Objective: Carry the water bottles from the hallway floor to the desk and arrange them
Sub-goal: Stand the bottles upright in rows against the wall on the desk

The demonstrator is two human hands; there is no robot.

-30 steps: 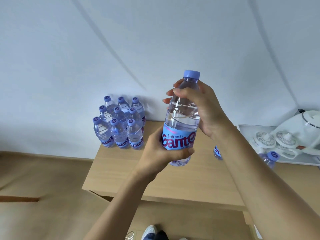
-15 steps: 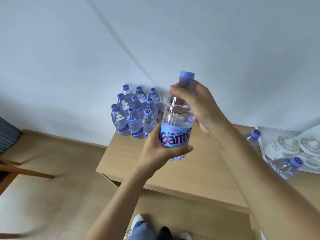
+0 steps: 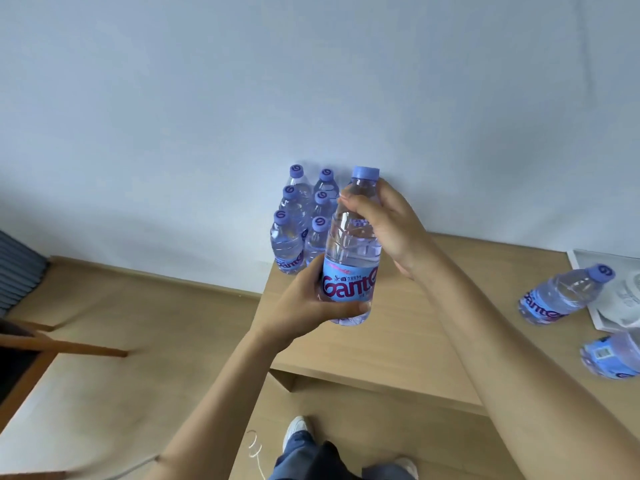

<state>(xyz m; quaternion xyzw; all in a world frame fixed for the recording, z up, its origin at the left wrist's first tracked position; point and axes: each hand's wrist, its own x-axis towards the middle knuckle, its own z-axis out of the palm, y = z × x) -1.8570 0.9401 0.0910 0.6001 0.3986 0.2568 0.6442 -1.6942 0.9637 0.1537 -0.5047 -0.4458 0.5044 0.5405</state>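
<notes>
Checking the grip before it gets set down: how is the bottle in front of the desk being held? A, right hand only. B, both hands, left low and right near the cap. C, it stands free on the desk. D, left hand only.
B: the left hand grips the held bottle at its label while the right hand grips it below the cap.

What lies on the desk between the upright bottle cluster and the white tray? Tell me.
In the head view, the held bottle and both hands cross that stretch; beneath them the desk shows bare wood.

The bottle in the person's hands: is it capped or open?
Capped. The held bottle is upright with its purple cap on top, gripped by the left hand and right hand.
</notes>
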